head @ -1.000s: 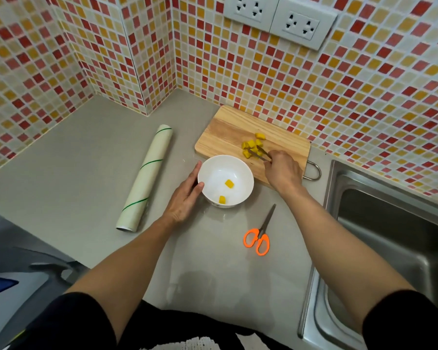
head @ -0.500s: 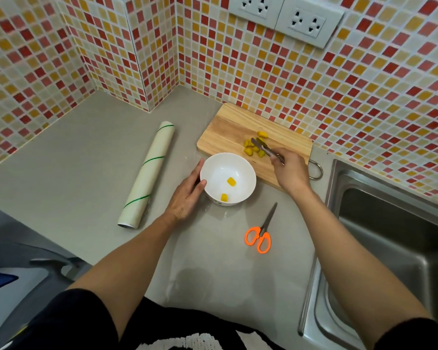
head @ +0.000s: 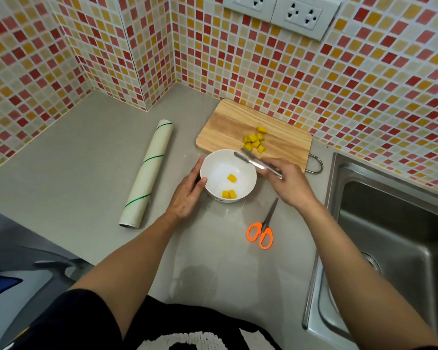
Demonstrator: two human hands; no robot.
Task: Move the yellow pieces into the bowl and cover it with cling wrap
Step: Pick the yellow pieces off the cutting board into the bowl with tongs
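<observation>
Head view: white bowl (head: 214,168) on grey counter (head: 86,160), three yellow pieces (head: 229,189) inside. Remaining yellow pieces (head: 254,142) clustered on wooden cutting board (head: 228,125) just behind bowl. Left hand (head: 186,195) cups bowl's left wall, fingers lightly curved against it. Right hand (head: 287,184) grips metal tongs (head: 253,161), tips over bowl's far rim. Cling wrap roll (head: 147,173) lies left of bowl; orange-handled scissors (head: 262,229) on counter near right wrist. Sink (head: 390,236) at right.
</observation>
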